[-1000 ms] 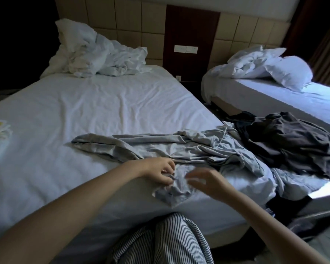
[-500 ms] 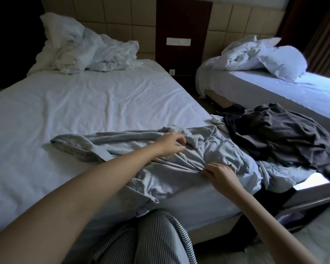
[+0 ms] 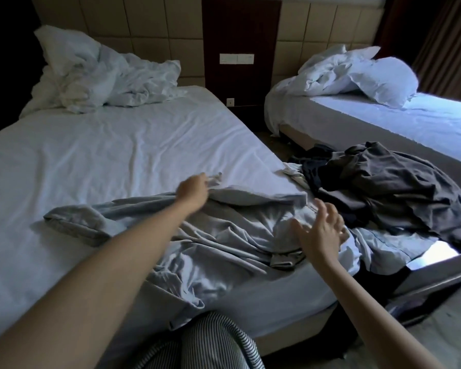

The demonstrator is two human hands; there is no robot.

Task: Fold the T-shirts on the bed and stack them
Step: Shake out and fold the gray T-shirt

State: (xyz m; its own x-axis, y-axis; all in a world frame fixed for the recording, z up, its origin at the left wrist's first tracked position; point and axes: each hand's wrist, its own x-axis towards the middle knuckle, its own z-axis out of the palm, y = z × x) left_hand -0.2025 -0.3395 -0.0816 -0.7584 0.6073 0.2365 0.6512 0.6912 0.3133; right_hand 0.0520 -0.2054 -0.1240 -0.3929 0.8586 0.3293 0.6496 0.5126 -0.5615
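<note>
our left hand (image 3: 193,189) pinches an edge of the grey shirt (image 3: 224,235) and holds it toward the middle of the bed (image 3: 91,155). our right hand (image 3: 321,230) is spread with straight fingers over the shirt's right side, grasping nothing — whether it touches the cloth or hovers just above, we cannot tell. the shirt lies crumpled across the near right part of the bed, one sleeve out to the left, its lower part hanging over the near edge by our striped trouser leg (image 3: 210,339).

we judge the step to be spreading it flat before any fold. to do it well, we want the pinched edge drawn taut away from us while the flat hand sweeps the creases outward, not down into the bunch. the hanging part needs lifting onto the mattress, or the folds will come out crooked. the dark clothes (image 3: 383,187) lie just beside, at the bed's right corner — we should not let the shirt tangle with them.
</note>
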